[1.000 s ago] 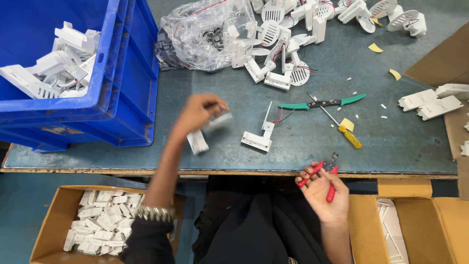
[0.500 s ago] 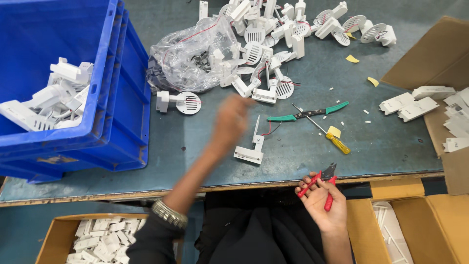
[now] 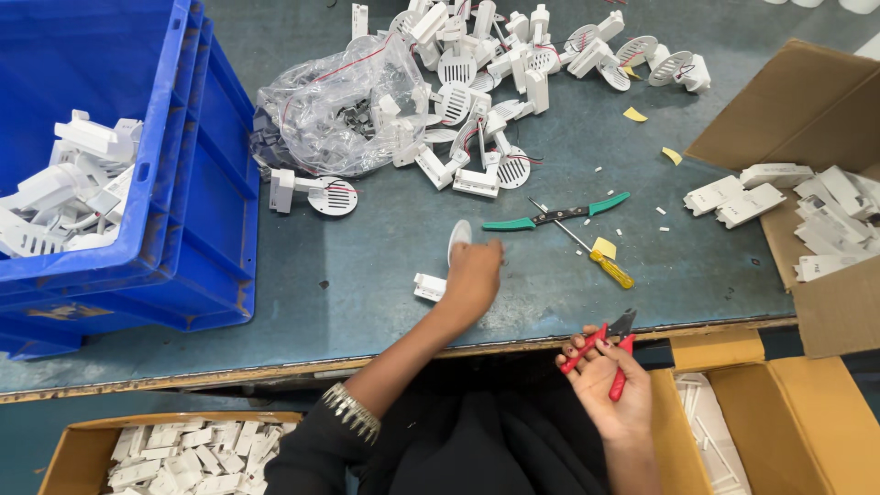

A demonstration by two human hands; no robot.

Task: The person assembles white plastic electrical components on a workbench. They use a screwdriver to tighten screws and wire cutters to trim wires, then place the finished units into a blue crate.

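Observation:
My left hand (image 3: 472, 275) rests on the grey-green table (image 3: 367, 266), fingers closed over a white plastic part (image 3: 429, 287) whose round end sticks out above the knuckles. My right hand (image 3: 612, 390) hovers at the table's near edge, over my lap, and grips red-handled cutters (image 3: 607, 346) with the jaws pointing up. Just beyond the left hand lie green-handled pliers (image 3: 559, 214) and a yellow-handled screwdriver (image 3: 607, 266).
A pile of white parts with round grilles (image 3: 495, 64) and a clear plastic bag (image 3: 344, 110) lie at the back. A blue crate (image 3: 183, 211) with white parts stands at left. Cardboard boxes sit at right (image 3: 807, 119), lower left (image 3: 174, 454) and lower right (image 3: 788, 431).
My left hand has moved right and toward me, from holding a small white piece in the air down onto the white part on the table. My right hand has stayed put with the cutters.

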